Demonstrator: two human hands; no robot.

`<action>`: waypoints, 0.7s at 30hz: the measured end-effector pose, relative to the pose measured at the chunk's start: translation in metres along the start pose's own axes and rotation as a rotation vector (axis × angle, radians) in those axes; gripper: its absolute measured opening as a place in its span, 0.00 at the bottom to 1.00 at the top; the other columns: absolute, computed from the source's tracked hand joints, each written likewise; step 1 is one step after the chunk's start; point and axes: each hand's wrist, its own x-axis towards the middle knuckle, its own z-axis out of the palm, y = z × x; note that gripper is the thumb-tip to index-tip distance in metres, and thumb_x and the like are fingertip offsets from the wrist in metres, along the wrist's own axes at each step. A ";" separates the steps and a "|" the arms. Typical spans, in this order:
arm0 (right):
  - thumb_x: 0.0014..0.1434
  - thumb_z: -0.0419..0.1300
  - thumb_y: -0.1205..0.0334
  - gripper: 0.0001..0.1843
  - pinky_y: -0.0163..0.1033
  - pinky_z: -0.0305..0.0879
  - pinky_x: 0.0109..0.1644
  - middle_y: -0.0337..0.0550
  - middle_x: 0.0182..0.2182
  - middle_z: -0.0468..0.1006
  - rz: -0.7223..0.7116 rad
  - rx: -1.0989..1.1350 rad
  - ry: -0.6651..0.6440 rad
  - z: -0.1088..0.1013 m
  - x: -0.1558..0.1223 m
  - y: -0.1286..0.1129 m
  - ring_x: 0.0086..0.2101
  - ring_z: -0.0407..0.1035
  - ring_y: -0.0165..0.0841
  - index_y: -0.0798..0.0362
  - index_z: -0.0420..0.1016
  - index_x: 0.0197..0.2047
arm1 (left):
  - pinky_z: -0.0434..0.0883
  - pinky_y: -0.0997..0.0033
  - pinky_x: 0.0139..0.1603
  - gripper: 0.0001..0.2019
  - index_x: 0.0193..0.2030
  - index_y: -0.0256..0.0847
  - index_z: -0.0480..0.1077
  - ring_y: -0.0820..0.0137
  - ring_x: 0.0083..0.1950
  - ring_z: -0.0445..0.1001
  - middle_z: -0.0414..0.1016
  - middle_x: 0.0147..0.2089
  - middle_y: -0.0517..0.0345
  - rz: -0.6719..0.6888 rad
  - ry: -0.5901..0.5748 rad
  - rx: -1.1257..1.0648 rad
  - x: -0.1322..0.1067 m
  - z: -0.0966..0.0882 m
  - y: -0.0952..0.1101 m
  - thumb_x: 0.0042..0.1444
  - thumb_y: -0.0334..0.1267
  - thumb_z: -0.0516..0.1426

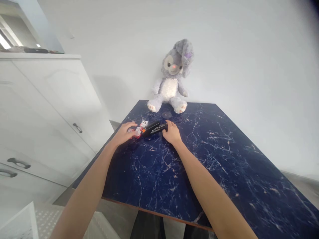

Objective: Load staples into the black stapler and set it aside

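Observation:
My left hand (124, 133) curves its thumb and fingers around small red-and-white boxes at the left of the tabletop. One box (138, 132) lies by the fingertips, a second box (131, 130) is partly covered by the hand, and another box (144, 123) sits just behind. Right of them is a black stapler (151, 127) with an orange part at its left end. It looks either opened or like two pieces side by side; I cannot tell which. My right hand (172, 133) has its thumb and fingers closed on the right end of the stapler.
The dark blue marble-patterned table (199, 159) reaches back to a white wall. A grey plush rabbit (170, 79) sits at the far edge. A white cabinet (50, 109) with dark handles stands along the left, and a black seat or stool (148, 225) shows below the front edge.

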 end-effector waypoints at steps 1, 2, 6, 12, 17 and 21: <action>0.56 0.56 0.67 0.33 0.54 0.65 0.61 0.59 0.56 0.73 -0.004 0.021 -0.002 0.001 0.000 0.001 0.55 0.67 0.51 0.60 0.65 0.65 | 0.57 0.48 0.71 0.24 0.58 0.47 0.74 0.53 0.67 0.65 0.71 0.64 0.51 0.043 -0.026 0.027 -0.001 0.003 0.006 0.55 0.48 0.62; 0.55 0.56 0.67 0.33 0.54 0.64 0.61 0.59 0.55 0.74 -0.002 0.043 -0.002 0.001 0.000 0.003 0.55 0.67 0.51 0.59 0.65 0.65 | 0.57 0.46 0.70 0.27 0.60 0.48 0.73 0.51 0.68 0.63 0.71 0.64 0.50 0.077 -0.049 0.050 -0.001 0.006 0.012 0.53 0.47 0.64; 0.53 0.57 0.66 0.33 0.54 0.67 0.59 0.56 0.53 0.75 0.031 0.130 0.003 0.003 0.003 0.008 0.50 0.71 0.48 0.56 0.66 0.64 | 0.58 0.44 0.69 0.32 0.63 0.48 0.71 0.48 0.69 0.61 0.72 0.62 0.47 0.090 -0.086 0.072 -0.002 0.023 0.024 0.50 0.44 0.68; 0.53 0.59 0.65 0.30 0.45 0.70 0.53 0.49 0.52 0.78 0.196 0.344 -0.045 -0.003 0.007 0.012 0.38 0.76 0.36 0.52 0.69 0.61 | 0.60 0.48 0.69 0.32 0.66 0.48 0.68 0.52 0.67 0.64 0.70 0.63 0.47 0.041 -0.095 0.081 0.000 0.034 0.031 0.54 0.40 0.65; 0.50 0.57 0.67 0.21 0.42 0.69 0.47 0.41 0.36 0.81 0.179 0.330 -0.076 -0.006 0.007 0.009 0.33 0.74 0.36 0.50 0.73 0.50 | 0.62 0.49 0.68 0.38 0.68 0.48 0.66 0.53 0.66 0.66 0.73 0.60 0.48 0.026 -0.128 -0.015 0.001 0.029 0.033 0.50 0.40 0.68; 0.47 0.55 0.69 0.17 0.39 0.65 0.39 0.35 0.23 0.75 0.154 0.300 -0.115 -0.007 0.006 0.007 0.28 0.71 0.37 0.48 0.71 0.41 | 0.64 0.49 0.68 0.39 0.66 0.48 0.68 0.52 0.70 0.61 0.71 0.62 0.47 0.010 -0.162 -0.066 -0.001 0.024 0.034 0.45 0.41 0.70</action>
